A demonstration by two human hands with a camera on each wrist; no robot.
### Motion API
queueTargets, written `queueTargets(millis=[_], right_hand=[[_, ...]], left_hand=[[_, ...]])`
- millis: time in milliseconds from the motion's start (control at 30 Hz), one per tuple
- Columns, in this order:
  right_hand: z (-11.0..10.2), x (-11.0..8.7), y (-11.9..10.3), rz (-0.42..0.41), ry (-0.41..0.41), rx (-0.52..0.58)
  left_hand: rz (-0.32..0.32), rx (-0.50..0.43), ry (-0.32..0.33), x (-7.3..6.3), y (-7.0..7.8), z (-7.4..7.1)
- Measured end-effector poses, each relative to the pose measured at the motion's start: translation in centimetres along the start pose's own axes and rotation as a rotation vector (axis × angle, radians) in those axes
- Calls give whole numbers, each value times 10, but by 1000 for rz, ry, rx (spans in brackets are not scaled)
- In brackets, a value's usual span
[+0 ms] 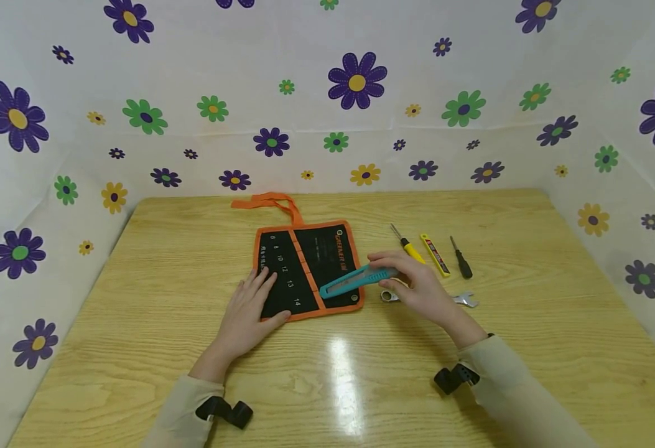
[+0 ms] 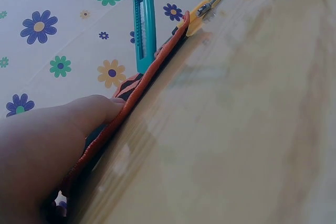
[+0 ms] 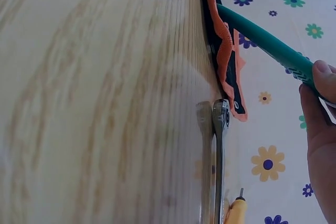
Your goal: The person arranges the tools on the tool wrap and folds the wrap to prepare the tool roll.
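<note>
Right hand (image 1: 419, 287) pinches teal cutter (image 1: 355, 281) between thumb and fingers, slanting over black pouch (image 1: 324, 249), far end at the orange band (image 1: 305, 262) across its middle; cannot tell if the tip is inside a pocket. Left hand (image 1: 251, 314) lies with fingers spread on the pouch's left side, thumb at the near edge, steadying it by the look of things. Step in hand, as judged: fitting cutter to pocket. Next move seems to call for opening the pocket mouth, lining up, then sliding. Wrench (image 1: 466, 300) and screwdrivers (image 1: 464, 266) lie outside, to the right
</note>
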State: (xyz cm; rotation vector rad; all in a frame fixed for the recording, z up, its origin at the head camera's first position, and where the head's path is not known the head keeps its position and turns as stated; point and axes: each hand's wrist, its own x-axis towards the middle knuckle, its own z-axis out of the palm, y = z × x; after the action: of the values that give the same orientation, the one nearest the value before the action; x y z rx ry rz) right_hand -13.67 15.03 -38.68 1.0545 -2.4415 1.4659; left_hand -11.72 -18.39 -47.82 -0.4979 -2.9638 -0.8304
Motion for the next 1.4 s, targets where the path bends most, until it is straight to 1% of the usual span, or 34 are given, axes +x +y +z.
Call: queueTargets(millis=[133,433,600,733,867,1000,1033,1133,1200,1300,1400], right_hand=[[0,-1,2,-4,-8,8],[1,-2,11,4,11,66],[5,-7,33,2,13,99],[5,-11,46,45,8,151],[4,-14,47,95,-3,200],[3,-17,52,165,-22,217],[3,-18,57,179,-27,222],[3,-19,58,210,-40,202],[2,-19,57,223,-54,167],[1,-17,56,227,-81,68],[0,-14,55,200,-103,-27]], left_hand=[[3,1,4,0,0,0],[-2,-5,-7,0,0,0],[-3,-2,-9,0,-1,1],[-3,3,-10,0,-1,1],[-8,2,-15,0,0,0],[-12,5,-24,1,-1,-1],[-14,5,-27,1,-1,-1],[-17,6,-32,1,-1,0],[-14,3,-30,1,-1,-1],[-13,2,-28,1,-1,-1],[-13,3,-27,1,-2,-1]])
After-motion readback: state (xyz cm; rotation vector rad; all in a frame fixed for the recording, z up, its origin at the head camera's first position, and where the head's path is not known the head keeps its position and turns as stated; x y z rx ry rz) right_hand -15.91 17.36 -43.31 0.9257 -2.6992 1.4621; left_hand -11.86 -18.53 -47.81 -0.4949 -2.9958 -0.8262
